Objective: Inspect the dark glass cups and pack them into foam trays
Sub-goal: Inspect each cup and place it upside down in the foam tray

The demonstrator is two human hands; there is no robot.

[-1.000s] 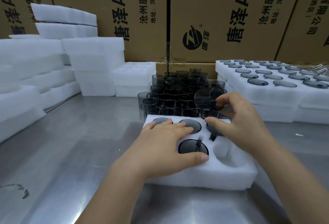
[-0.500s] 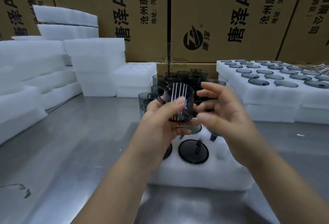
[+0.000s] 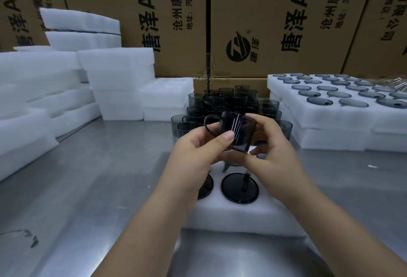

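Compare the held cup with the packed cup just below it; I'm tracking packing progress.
The held cup is above the foam tray, gripped by the left hand and right hand; the packed cup sits untouched in a pocket. The held cup is tilted, wall and handle showing; the packed cup shows only a round face. Both are dark glass.

dark grey cup (image 3: 236, 132), white foam tray (image 3: 233, 215), brown boxes (image 3: 275, 23)

A steel table (image 3: 88, 188) carries a foam tray (image 3: 237, 217) at its centre. Dark cups (image 3: 229, 100) stand clustered at 12 o'clock, just behind the tray. Foam blocks (image 3: 55, 82) are stacked from 9 to 11 o'clock, filled trays (image 3: 330, 120) at 2 o'clock. A white scrap (image 3: 372, 166) lies at 3 o'clock.
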